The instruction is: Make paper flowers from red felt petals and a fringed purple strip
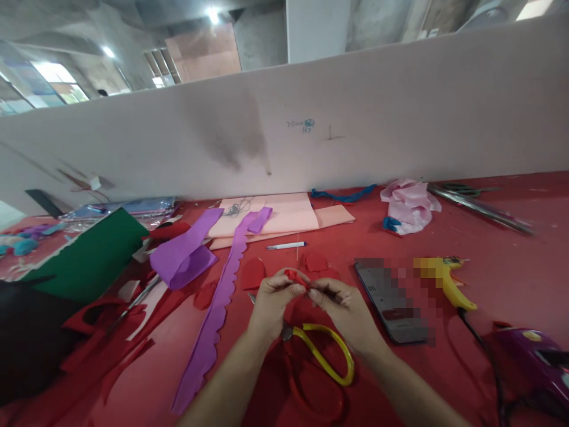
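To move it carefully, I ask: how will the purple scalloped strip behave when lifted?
The purple scalloped strip probably droops, being long and narrow. It is likely light, looking thin. It may bend without cracking: the similar purple band beside it curls into a loop.

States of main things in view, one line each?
Left hand, pinching the red piece
Right hand, pinching it too
Red piece, bunched up, partly hidden
Scissors, lying down, partly hidden
Phone, face up, apparently on
Glue gun, on its side, corded
Pen, lying flat
Pink fabric, crumpled
Scalloped purple strip, spread out
Green board, tilted
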A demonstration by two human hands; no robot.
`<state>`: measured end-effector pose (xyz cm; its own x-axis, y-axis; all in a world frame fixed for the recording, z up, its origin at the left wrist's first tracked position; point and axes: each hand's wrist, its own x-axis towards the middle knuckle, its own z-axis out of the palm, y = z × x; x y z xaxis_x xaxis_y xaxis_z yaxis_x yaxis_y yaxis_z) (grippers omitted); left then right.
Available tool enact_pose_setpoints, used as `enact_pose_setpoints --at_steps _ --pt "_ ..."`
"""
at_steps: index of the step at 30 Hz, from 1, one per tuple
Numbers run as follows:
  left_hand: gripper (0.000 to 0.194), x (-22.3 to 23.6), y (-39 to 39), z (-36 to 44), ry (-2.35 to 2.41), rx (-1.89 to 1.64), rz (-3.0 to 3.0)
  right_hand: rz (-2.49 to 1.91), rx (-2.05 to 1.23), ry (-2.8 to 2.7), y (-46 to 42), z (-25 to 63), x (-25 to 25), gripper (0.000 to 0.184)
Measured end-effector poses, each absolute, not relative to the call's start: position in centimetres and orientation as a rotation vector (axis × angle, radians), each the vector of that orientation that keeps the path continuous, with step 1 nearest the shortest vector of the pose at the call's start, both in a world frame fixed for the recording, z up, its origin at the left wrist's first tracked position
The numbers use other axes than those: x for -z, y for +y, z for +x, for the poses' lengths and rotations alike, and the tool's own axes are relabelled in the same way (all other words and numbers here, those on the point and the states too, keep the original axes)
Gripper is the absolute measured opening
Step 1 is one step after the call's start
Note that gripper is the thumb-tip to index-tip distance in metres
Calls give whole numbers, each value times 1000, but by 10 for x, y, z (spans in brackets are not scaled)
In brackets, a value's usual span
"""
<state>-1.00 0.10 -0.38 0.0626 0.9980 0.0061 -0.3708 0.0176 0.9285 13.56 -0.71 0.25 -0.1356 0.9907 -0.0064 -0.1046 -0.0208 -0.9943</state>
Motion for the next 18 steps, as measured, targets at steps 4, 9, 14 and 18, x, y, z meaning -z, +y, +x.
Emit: enact_pose_setpoints --at_steps 4,9,14,18 --pt "6 3 0 -9 957 -1298 1085 -1051 -1362 -1271 -6 137 -3 13" --pt "7 3 -2 -11 1024 -1296 1250 -1034 -1395 -1301 -4 139 1 20" --pt "9 -2 -4 -13 1070 -1343 1414 -1073 -1341 -1408 -5 137 3 24" --pt "14 -7 -5 -12 1154 -1373 1423 -1104 -1197 -1416 -6 136 6 21"
